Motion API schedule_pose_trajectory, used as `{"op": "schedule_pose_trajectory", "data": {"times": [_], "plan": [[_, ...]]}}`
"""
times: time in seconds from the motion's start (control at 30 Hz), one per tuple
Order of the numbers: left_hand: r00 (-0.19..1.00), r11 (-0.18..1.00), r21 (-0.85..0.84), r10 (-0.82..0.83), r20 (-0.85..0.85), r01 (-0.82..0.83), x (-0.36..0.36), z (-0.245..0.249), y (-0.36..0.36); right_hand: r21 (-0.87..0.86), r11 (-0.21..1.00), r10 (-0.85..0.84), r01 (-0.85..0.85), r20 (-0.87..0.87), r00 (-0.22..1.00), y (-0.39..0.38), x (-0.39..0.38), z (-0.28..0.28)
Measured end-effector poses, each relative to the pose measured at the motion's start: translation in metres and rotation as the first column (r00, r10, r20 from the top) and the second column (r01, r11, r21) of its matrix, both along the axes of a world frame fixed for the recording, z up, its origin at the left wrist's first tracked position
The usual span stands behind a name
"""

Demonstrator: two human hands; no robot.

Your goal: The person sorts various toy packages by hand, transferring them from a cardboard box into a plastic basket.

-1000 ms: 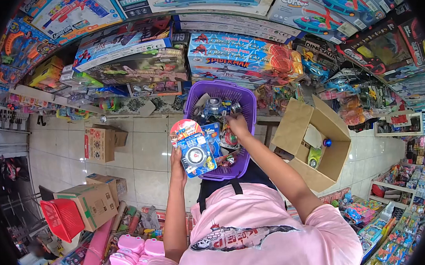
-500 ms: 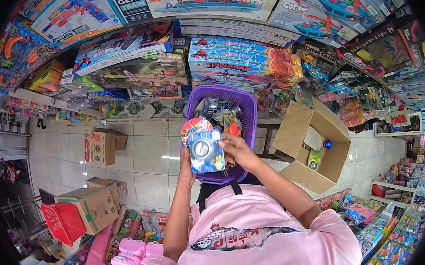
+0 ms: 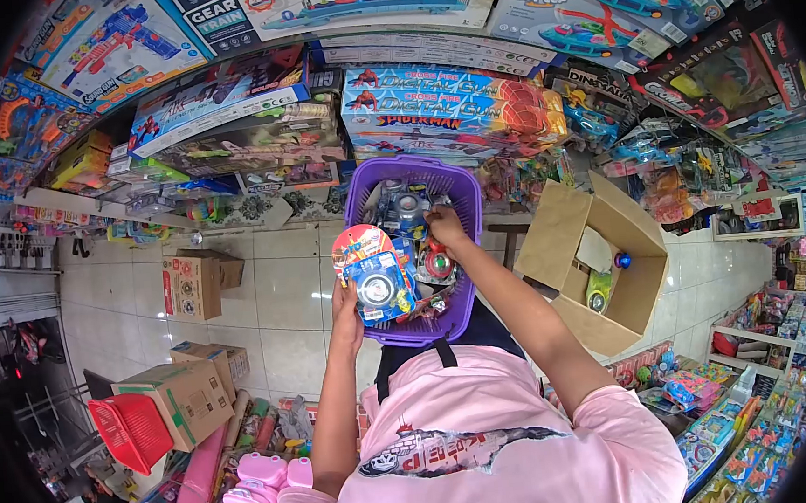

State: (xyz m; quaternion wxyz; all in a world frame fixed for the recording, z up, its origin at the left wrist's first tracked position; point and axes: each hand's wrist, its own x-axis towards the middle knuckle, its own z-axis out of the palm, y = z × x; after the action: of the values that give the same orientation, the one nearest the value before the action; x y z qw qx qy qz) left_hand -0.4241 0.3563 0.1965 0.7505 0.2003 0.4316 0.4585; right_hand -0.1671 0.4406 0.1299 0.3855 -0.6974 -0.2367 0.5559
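My left hand point(image 3: 345, 310) is closed on the left edge of a blue carded toy point(image 3: 377, 289) with a round silver disc, possibly a yo-yo. Behind it, in the same grip, is a card with a rounded red top point(image 3: 361, 241). Both are held over the left side of a purple plastic basket point(image 3: 473, 183). Inside the basket, my right hand point(image 3: 446, 227) has its fingers curled at the edge of a blister-packed toy with a round silver part point(image 3: 409, 210). A pack with a red and green round toy point(image 3: 438, 264) lies just below that hand.
An open cardboard box point(image 3: 627, 315) with a few toys inside stands right of the basket. Boxed toys point(image 3: 444, 104) fill the shelf ahead. To the left are a closed carton point(image 3: 191, 287) and a red basket point(image 3: 131, 431) beside more cartons.
My right hand has left the blue carded toy and moved up and right into the basket. My left hand has shifted slightly left and down with the cards, uncovering more of the basket's contents.
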Motion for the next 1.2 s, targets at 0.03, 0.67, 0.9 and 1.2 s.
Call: {"op": "schedule_pose_trajectory", "data": {"times": [0.03,0.67,0.9,1.2], "plan": [[1.0,1.0,0.0,0.001,-0.002,-0.001,0.0,0.0,0.0,0.0,1.0,0.001,-0.001,-0.002,1.0,0.0,0.002,-0.005],[0.999,0.997,0.068,-0.026,-0.04,0.029,0.015,0.003,0.013,0.226,0.875,0.471,-0.427,-0.196,0.86,-0.082,-0.033,0.111],[0.997,0.997,0.075,0.038,-0.062,-0.034,0.004,0.017,0.022,0.192,0.976,0.163,-0.101,-0.341,0.926,-0.067,-0.026,0.119],[0.983,0.986,0.05,0.163,-0.084,-0.159,-0.021,0.016,0.015,0.139,0.989,-0.035,0.045,-0.073,0.997,-0.011,-0.035,0.023]]}}
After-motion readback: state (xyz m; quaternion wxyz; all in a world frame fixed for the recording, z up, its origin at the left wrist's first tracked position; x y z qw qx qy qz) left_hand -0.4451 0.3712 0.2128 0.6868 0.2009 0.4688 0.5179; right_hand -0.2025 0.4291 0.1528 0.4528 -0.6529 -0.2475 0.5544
